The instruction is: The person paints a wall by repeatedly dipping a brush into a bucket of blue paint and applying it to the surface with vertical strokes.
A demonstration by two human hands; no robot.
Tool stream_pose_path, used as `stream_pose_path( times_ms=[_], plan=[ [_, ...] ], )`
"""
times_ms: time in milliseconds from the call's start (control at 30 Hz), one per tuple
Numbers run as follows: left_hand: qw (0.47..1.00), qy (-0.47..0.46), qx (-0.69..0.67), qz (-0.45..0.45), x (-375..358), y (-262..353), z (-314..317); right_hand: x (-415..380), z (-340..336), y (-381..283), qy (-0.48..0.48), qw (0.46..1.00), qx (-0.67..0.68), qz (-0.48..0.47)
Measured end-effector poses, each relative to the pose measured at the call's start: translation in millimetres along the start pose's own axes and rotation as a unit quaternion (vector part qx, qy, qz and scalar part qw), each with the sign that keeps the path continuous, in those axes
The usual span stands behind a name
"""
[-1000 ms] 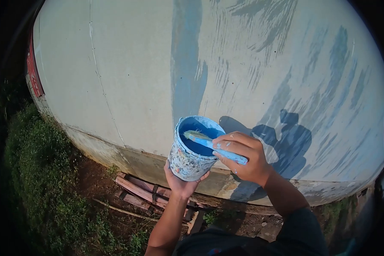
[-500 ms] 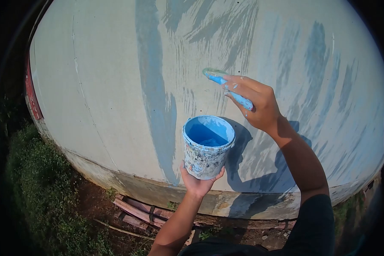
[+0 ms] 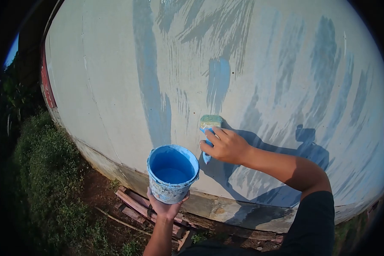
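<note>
My right hand [image 3: 227,146] grips a paintbrush [image 3: 210,123] by its blue handle, and the bristles point up against the pale wall [image 3: 111,85]. Right above the bristles runs a fresh blue stroke [image 3: 218,83]. Lower and to the left, my left hand [image 3: 166,209] is wrapped round the base of a paint-splattered bucket [image 3: 171,193]. Blue paint [image 3: 173,173] shows inside it. The bucket tilts slightly toward me, a short way from the wall.
A long blue-grey band [image 3: 147,72] and many streaky strokes mark the wall. Below its stained base lie wooden planks [image 3: 134,205] on bare soil. Green bushes [image 3: 47,158] grow at the left. My arm's shadow [image 3: 269,170] falls on the wall.
The brush has come down along the wall, leaving a new blue stroke above it. In view, the bucket and my left hand have shifted left and lower.
</note>
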State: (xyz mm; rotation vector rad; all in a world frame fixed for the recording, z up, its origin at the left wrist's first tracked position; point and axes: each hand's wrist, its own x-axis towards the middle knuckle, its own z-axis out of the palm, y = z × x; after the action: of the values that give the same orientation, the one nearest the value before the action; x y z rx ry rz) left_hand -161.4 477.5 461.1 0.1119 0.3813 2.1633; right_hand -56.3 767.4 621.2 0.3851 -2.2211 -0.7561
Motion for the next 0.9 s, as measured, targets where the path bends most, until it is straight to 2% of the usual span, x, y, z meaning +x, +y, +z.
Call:
stream_pose_path(
  times_ms=[67, 100, 267, 333, 367, 400, 467, 600, 633, 667, 700, 733, 800, 833, 867, 900],
  plan=[
    [0.996, -0.077, 0.034, 0.020, -7.6, 4.1, -10.7, 9.2, -17.1, 5.7, 0.077, 0.997, 0.024, 0.003],
    [0.999, -0.025, 0.018, 0.042, -16.9, -0.7, 5.5, 18.6, -26.9, 16.2, 0.104, 0.994, 0.037, 0.022],
    [0.999, -0.027, 0.011, 0.044, -29.9, -9.4, 4.7, 52.1, -56.2, 85.9, 0.177, 0.981, -0.051, 0.068],
    [0.991, 0.102, 0.051, 0.075, -35.6, -19.2, 29.8, 47.0, -54.1, 96.7, 0.150, 0.973, -0.134, 0.110],
    [0.998, 0.025, 0.020, 0.054, -36.0, -16.5, 11.4, 37.2, -39.7, 92.8, 0.115, 0.979, -0.112, 0.129],
    [0.998, 0.028, 0.019, 0.052, -39.3, -19.8, 10.3, 27.5, -27.7, 82.4, 0.112, 0.979, -0.110, 0.130],
    [0.997, 0.038, 0.015, 0.063, -42.4, -26.8, 10.7, 3.5, -9.2, 48.6, 0.114, 0.985, -0.114, 0.059],
    [0.999, -0.008, -0.002, 0.047, -55.8, -31.4, 1.9, -43.2, 13.3, -35.5, 0.008, 0.993, 0.099, 0.059],
    [0.996, 0.056, 0.036, 0.059, -61.6, -34.6, 10.6, -47.8, 13.1, -36.3, 0.007, 0.994, 0.097, 0.058],
    [0.988, 0.118, 0.076, 0.070, -64.0, -35.2, 16.1, -50.6, 13.0, -36.1, -0.055, 0.979, 0.174, 0.092],
    [0.995, 0.070, 0.046, 0.045, -67.4, -30.4, 3.5, -51.9, 11.7, -35.7, -0.116, 0.953, 0.249, 0.128],
    [0.995, 0.072, 0.050, 0.042, -68.4, -30.5, -3.9, -49.1, 6.2, -26.5, -0.116, 0.952, 0.251, 0.133],
    [0.998, 0.003, -0.048, 0.033, -70.5, -31.4, -19.5, -40.6, -8.9, 10.9, -0.050, 0.978, 0.155, 0.131],
    [0.995, -0.071, -0.073, 0.007, -68.1, -29.1, -40.7, -29.3, -23.2, 24.8, 0.025, 0.991, 0.073, 0.107],
    [0.995, -0.068, -0.074, 0.006, -71.1, -31.1, -30.8, -20.2, -35.5, 35.2, 0.100, 0.992, -0.009, 0.080],
    [0.998, 0.025, -0.048, 0.029, -74.4, -35.1, -11.9, -18.9, -39.5, 39.8, 0.096, 0.992, -0.007, 0.080]
  ],
)
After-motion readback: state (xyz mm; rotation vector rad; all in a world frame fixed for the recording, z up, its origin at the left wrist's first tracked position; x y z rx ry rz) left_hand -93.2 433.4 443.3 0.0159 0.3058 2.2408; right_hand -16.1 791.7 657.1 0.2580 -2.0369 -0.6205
